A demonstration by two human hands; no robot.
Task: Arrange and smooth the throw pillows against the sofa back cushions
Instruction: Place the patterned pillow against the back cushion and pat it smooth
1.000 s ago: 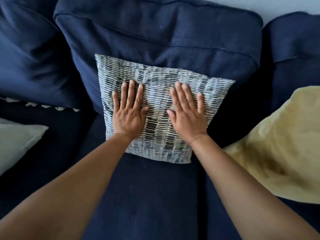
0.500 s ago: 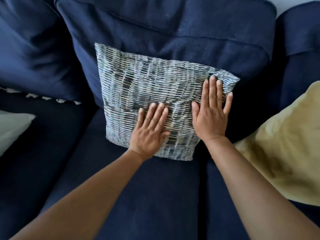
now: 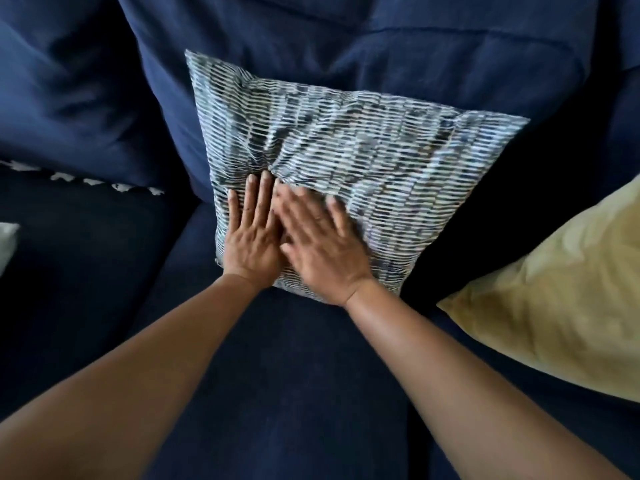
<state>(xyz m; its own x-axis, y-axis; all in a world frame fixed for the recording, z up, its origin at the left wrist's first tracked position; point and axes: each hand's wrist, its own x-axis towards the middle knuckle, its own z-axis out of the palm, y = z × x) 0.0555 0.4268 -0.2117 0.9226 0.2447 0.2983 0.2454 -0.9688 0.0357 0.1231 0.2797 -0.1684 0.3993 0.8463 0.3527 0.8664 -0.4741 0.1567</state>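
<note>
Both hands, left [image 3: 251,244] and right [image 3: 320,251], lie flat, fingers extended, gripping nothing, on a patterned pillow [image 3: 363,168]; a yellow pillow [image 3: 554,306] lies just right.

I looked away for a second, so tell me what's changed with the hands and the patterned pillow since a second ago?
The right hand swept from the patterned pillow's right edge down to its lower left, meeting the left hand, which also slid to that corner. Both lie flat and open, gripping nothing. The pillow still leans on the navy back cushion; the yellow pillow stays at the right.
</note>
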